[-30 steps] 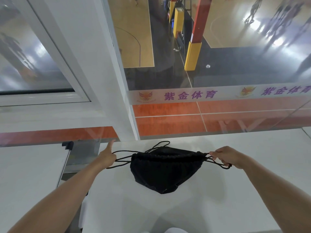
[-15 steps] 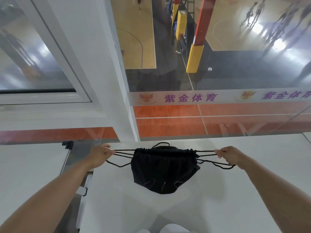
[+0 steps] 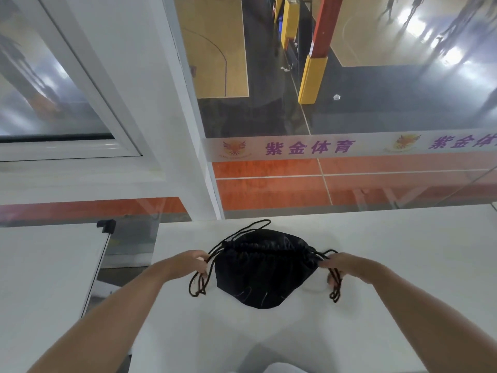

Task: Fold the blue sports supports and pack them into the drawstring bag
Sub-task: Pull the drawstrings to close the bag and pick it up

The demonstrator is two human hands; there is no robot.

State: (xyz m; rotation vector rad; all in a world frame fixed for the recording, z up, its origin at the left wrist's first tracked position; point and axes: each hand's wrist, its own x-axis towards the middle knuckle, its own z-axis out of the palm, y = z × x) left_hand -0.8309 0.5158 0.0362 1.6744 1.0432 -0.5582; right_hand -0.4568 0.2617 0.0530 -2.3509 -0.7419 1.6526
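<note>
A black drawstring bag [image 3: 262, 273] lies bunched on the white table [image 3: 376, 305], its mouth gathered. My left hand [image 3: 188, 266] grips the black cords at the bag's left end, with slack loops hanging below it. My right hand [image 3: 341, 266] grips the cords at the bag's right end, and a loop dangles from it too. One cord loop lies loose behind the bag. No blue sports supports are visible; what the bag holds is hidden.
A glass pane with a purple-lettered strip [image 3: 309, 148] rises right behind the table's far edge. A white pillar [image 3: 172, 130] stands at the back left. A second white table [image 3: 40, 278] sits to the left, across a narrow gap.
Both hands have moved inward toward the bag. The cords, stretched taut half a second ago, now hang slack in loops, and the bag sits lower and more bunched on the table.
</note>
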